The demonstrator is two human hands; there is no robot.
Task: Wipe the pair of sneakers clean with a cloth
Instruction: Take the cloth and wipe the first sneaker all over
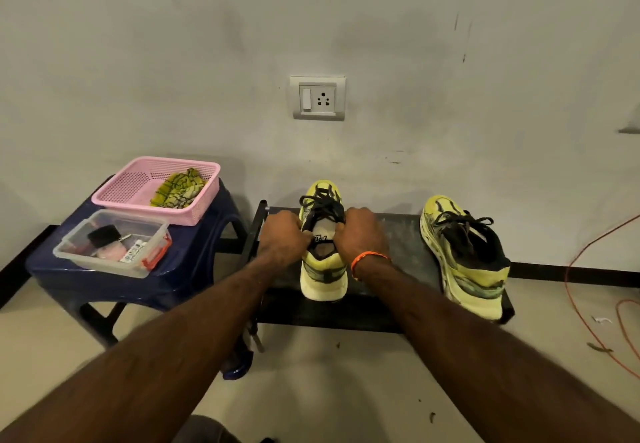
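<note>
Two yellow sneakers with black laces stand on a low dark bench [398,234] against the wall. The left sneaker [322,276] points away from me, heel toward me. My left hand [285,236] grips its collar on the left side, and my right hand [363,234] grips the right side, both fists closed at the shoe's opening. The right sneaker [464,255] stands untouched at the bench's right end. A yellow-green checked cloth [178,188] lies bunched in a pink basket [128,189] on a blue plastic stool.
The blue stool [194,259] stands left of the bench and also carries a clear plastic box [110,243] of small items. A wall socket [318,97] is above the bench. An orange cable [588,269] runs over the floor at the right.
</note>
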